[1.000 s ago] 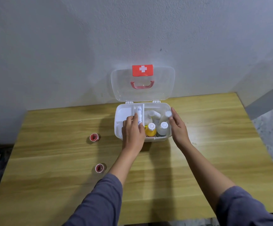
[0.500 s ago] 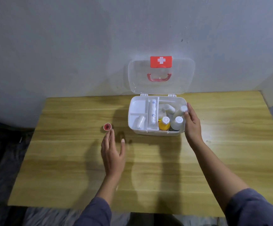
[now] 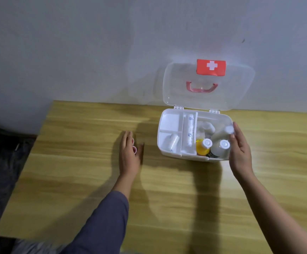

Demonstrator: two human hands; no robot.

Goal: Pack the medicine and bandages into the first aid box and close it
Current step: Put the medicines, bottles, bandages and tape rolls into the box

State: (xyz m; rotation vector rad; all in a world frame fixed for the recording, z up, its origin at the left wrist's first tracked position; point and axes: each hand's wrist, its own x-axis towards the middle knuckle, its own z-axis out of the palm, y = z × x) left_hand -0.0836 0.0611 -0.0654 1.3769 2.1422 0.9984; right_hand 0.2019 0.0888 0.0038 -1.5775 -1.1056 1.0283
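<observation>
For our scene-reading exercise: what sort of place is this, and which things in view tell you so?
Probably a plain indoor room, not a clinic: a bare wooden table pushed against an unpainted grey wall, holding only an open first aid box.

The person wore a long-sleeved top in a muted grey-purple. The left sleeve (image 3: 105, 222) was pushed up the forearm, loose and softly creased, its cuff edge plain. Only a corner of the right sleeve showed at the frame's lower right. Both hands, left hand (image 3: 129, 154) and right hand (image 3: 240, 153), were bare.
</observation>
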